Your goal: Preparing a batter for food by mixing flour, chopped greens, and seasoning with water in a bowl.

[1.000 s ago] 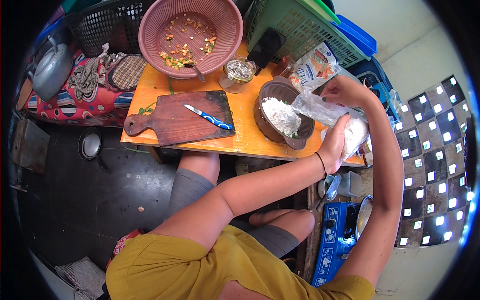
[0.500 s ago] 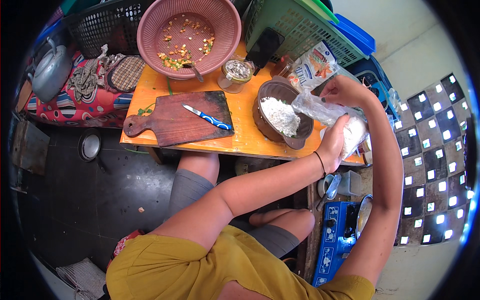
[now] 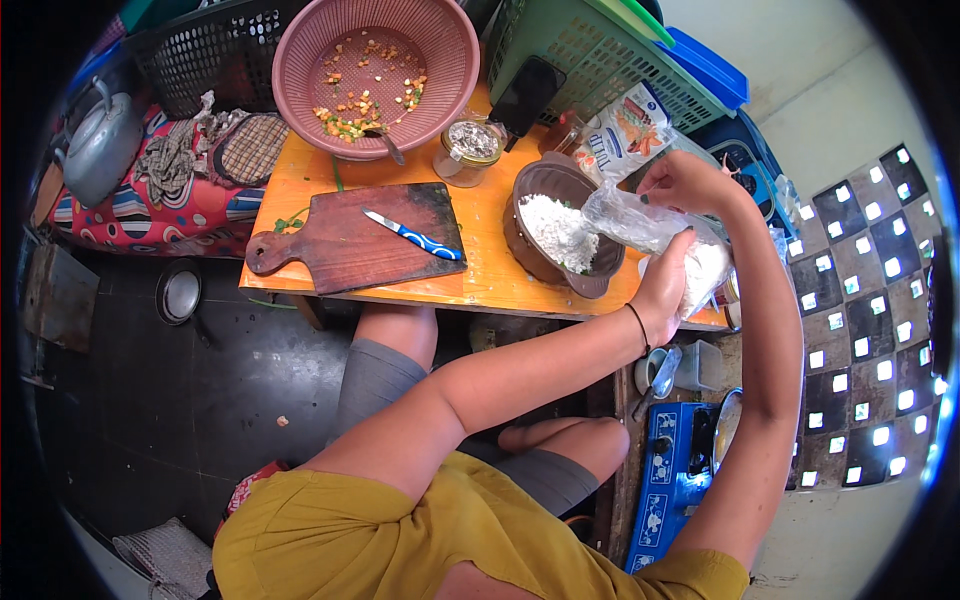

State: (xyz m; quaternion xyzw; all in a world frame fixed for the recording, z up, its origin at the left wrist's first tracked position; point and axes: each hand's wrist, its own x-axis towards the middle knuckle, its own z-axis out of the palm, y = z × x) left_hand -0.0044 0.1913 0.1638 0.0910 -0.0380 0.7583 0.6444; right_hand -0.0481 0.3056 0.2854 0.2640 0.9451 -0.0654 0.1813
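The wooden cutting board [image 3: 355, 240] lies on the table [image 3: 487, 285] at nine o'clock from the brown bowl [image 3: 540, 178], which holds white powder [image 3: 562, 232]. At about eight o'clock from the full end of the clear plastic bag [image 3: 706, 265], the left hand [image 3: 663, 300] cups it, fingers clamped around it. The bag, at about four o'clock from the bowl, tilts its mouth over the rim. It should handle soft and slumping, heaviest at that end, so support belongs underneath; the film is probably slippery. At twelve, the right hand's [image 3: 690, 186] fingers look pinched on the bag's upper film.
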